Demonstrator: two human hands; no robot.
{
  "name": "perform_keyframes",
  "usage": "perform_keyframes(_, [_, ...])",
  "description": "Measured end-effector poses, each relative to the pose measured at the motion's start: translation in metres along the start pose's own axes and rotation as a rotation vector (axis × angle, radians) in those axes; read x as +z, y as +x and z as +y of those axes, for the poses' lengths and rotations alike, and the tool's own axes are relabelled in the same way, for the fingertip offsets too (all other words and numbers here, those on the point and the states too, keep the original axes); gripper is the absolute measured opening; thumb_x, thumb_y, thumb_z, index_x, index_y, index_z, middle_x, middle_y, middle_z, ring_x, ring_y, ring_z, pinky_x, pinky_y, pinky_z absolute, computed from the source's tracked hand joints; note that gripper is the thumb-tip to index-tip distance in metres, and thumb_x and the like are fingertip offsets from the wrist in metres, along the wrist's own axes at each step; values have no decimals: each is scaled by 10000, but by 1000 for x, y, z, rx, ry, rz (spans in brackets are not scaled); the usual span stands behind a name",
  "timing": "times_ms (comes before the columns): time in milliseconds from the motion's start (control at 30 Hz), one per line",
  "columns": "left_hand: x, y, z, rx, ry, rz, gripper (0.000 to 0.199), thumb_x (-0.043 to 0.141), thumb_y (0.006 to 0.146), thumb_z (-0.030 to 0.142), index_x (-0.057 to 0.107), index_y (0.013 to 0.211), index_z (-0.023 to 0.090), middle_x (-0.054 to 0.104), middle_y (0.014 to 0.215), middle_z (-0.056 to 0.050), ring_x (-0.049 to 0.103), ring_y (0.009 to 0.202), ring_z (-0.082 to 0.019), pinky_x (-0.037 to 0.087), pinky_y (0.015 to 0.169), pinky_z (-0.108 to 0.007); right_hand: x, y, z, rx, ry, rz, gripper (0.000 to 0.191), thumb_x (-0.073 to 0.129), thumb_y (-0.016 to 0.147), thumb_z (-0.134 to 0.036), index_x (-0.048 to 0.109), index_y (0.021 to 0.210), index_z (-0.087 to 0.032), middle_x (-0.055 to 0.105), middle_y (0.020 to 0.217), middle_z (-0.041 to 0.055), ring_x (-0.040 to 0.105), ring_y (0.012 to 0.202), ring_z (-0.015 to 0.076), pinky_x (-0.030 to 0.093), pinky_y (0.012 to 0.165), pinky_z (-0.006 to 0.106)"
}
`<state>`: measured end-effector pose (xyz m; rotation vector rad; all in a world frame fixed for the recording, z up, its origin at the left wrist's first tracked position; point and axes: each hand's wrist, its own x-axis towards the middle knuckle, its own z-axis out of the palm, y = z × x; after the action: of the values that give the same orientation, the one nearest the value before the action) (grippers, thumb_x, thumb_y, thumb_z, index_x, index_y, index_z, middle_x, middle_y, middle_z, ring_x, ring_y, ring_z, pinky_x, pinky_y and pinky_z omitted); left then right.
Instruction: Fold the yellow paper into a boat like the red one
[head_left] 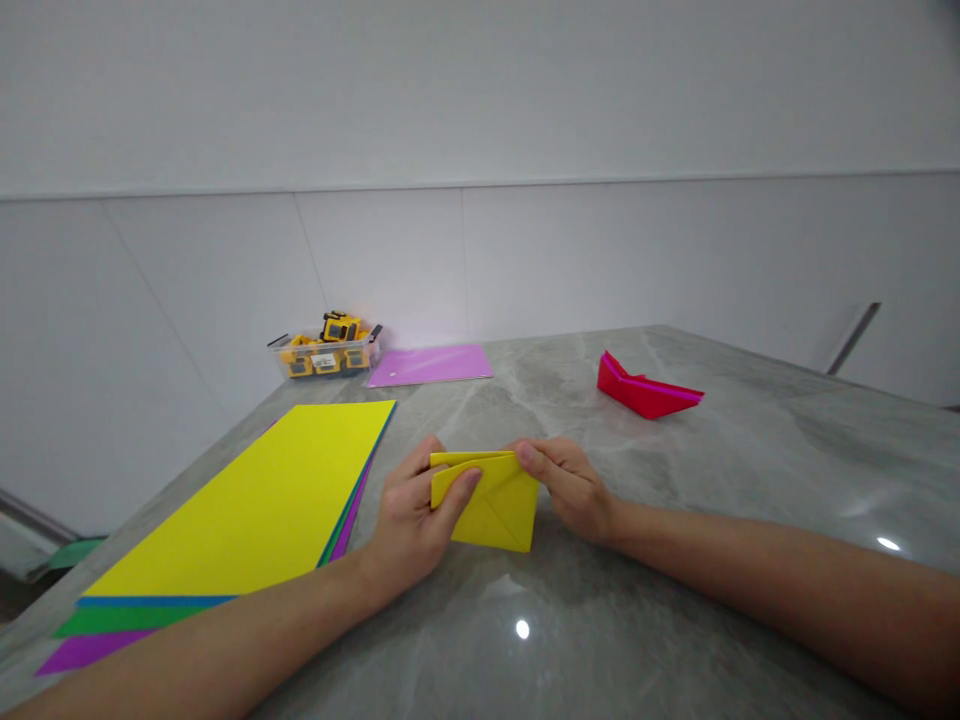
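A folded piece of yellow paper (495, 505) is held up between my two hands, just over the grey table. It has several layers, with a gap along its top edge and crease lines on the near face. My left hand (420, 505) grips its left side, the thumb lying across the near face and the fingers inside or behind. At the upper right corner my right hand (568, 485) pinches the paper between thumb and fingers. The fingertips behind the paper are hidden.
A red folded paper boat (649, 392) lies to the right on the marbled grey table (540, 405). Coloured sheets (255, 500), yellow on top, are stacked at left. Behind them are a clear plastic box (326, 358) of yellow toy vehicles and a purple sheet stack (431, 365) by the wall.
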<state>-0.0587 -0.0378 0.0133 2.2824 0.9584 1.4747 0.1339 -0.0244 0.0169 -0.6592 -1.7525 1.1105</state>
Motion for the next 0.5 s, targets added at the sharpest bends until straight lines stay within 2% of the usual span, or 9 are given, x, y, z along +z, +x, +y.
perform_keyframes(133, [-1, -1, 0, 2, 6, 11, 312, 536, 874, 202, 548, 570, 135, 444, 653, -13, 446, 603, -103, 349, 530, -224, 0, 1, 2, 28, 81, -27, 445, 436, 898, -509, 658, 811, -134, 591, 692, 40, 549, 699, 169, 427, 651, 273])
perform_keyframes(267, [-2, 1, -1, 63, 7, 17, 288, 541, 869, 179, 571, 587, 126, 447, 657, -13, 450, 605, -100, 352, 530, -216, 0, 1, 7, 17, -13, -49, 479, 459, 872, -557, 651, 811, -123, 573, 680, 31, 506, 609, 131, 387, 546, 234])
perform_keyframes(367, [-2, 1, 0, 84, 10, 15, 285, 546, 864, 169, 571, 584, 123, 442, 653, -11, 446, 602, -98, 350, 529, -214, 0, 1, 10, 8, -74, -23, 490, 468, 860, -572, 623, 740, -122, 526, 621, 15, 448, 539, 104, 328, 477, 212])
perform_keyframes(500, [-1, 1, -1, 63, -5, 14, 304, 537, 870, 166, 548, 569, 124, 440, 660, -11, 445, 603, -95, 345, 525, -209, 1, 1, 10, -4, -51, 21, 536, 389, 900, -562, 562, 630, -132, 493, 586, 11, 423, 517, 98, 321, 480, 221])
